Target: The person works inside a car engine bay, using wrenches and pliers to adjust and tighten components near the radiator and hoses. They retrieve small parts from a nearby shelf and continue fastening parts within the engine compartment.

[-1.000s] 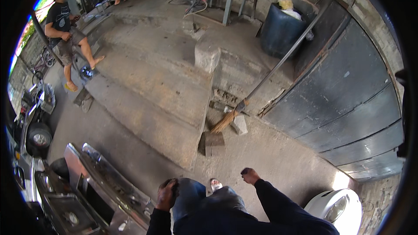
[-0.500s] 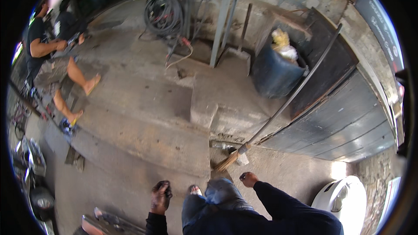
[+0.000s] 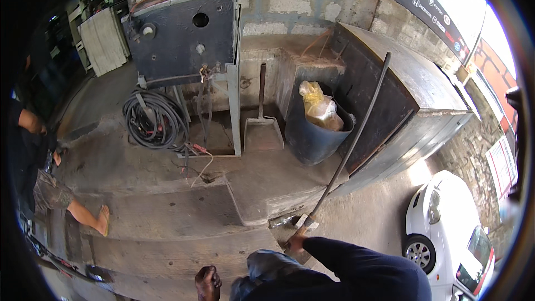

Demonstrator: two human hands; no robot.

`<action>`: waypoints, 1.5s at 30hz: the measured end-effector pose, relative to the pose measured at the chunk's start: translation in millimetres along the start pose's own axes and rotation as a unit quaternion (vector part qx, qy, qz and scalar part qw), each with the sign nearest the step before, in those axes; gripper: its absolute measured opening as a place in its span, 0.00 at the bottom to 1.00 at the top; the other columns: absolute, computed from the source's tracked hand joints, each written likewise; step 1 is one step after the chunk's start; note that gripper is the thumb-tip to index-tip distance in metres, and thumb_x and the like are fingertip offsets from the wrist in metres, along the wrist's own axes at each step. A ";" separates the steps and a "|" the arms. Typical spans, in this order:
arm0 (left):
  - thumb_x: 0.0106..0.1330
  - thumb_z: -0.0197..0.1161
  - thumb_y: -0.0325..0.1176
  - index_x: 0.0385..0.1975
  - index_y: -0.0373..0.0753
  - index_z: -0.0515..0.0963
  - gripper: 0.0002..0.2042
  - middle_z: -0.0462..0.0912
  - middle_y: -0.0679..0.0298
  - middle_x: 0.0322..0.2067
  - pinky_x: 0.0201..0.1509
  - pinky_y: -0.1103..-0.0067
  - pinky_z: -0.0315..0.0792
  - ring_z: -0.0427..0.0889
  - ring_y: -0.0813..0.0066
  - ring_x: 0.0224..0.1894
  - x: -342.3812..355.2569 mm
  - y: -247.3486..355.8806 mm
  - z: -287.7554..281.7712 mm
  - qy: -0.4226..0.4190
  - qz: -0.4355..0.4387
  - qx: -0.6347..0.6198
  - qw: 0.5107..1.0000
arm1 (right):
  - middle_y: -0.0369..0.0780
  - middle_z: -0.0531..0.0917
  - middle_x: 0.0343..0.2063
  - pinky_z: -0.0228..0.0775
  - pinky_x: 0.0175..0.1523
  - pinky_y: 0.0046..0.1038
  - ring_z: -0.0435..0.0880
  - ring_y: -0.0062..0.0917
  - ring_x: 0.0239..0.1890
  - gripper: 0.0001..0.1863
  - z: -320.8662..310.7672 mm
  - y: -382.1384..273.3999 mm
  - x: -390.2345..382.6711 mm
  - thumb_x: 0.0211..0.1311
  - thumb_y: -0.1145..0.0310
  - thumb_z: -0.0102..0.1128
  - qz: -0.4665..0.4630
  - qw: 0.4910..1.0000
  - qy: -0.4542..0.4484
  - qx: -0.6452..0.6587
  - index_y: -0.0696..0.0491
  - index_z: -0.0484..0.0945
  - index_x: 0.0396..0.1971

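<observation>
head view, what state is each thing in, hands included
Broom, tilted, handle up
Right hand, at the broom's lower end, grip unclear
Left hand, fingers curled, no object visible
Blue bin, open, yellowish bag inside
Dustpan, upright, handle up
Cables, coiled
White car, standing on its wheels

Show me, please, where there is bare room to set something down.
Bare concrete shows on the step between the co-worker's foot and the raised block, and on the floor between the broom and the white car. It is crowded along the wall: coiled cables, dustpan, blue bin.
</observation>
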State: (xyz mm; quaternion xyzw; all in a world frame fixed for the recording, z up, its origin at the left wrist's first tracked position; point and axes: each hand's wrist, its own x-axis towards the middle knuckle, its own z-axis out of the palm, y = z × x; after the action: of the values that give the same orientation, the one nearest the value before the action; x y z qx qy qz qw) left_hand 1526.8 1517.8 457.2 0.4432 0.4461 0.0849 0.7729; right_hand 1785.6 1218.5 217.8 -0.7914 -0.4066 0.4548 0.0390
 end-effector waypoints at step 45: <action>0.70 0.62 0.39 0.32 0.45 0.74 0.08 0.75 0.70 0.27 0.26 0.82 0.61 0.65 0.82 0.20 237.4 408.0 697.8 -0.393 -0.204 0.102 0.891 | 0.47 0.88 0.35 0.77 0.45 0.30 0.86 0.25 0.36 0.15 -648.5 11.0 -238.9 0.67 0.67 0.62 0.150 0.668 0.616 0.389 0.64 0.82 0.45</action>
State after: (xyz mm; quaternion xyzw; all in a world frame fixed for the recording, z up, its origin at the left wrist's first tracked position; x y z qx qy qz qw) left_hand 2307.8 1459.3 767.6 0.4156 0.1930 -0.3019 0.8360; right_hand 2218.5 1248.7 755.8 -0.8551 0.0477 -0.0198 0.5159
